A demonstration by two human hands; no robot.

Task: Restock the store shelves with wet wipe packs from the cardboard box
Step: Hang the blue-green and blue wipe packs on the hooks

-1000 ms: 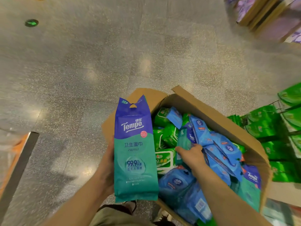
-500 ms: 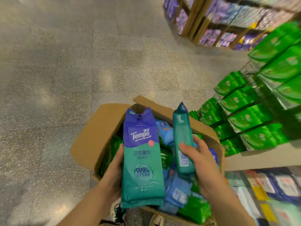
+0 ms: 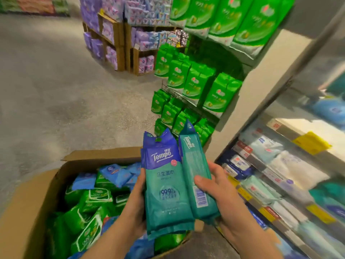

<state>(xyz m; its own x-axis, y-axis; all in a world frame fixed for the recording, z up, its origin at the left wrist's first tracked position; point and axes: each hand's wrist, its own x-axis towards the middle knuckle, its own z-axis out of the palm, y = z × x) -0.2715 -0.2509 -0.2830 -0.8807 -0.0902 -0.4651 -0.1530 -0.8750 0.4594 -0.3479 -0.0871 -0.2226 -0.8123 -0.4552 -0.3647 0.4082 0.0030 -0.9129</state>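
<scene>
My left hand (image 3: 133, 208) grips a stack of teal and blue Tempo wet wipe packs (image 3: 165, 187), front side facing me. My right hand (image 3: 221, 193) holds another Tempo pack (image 3: 196, 176) edge-on, pressed against the right side of the stack, barcode showing. Both are held upright above the open cardboard box (image 3: 26, 200), which is full of green and blue wipe packs (image 3: 91, 200). The store shelves (image 3: 280, 176) with white, blue and teal packs stand just to the right of my hands.
Green tissue packs (image 3: 197, 85) fill wire racks ahead on the shelf end. Purple packs on wooden displays (image 3: 119, 42) stand farther back. Grey speckled floor (image 3: 56, 86) spreads to the left. Yellow price tags (image 3: 309, 143) line the shelf edges.
My right hand has brought its pack against the stack in my left hand. The view has swung up and right from the box toward the shelves.
</scene>
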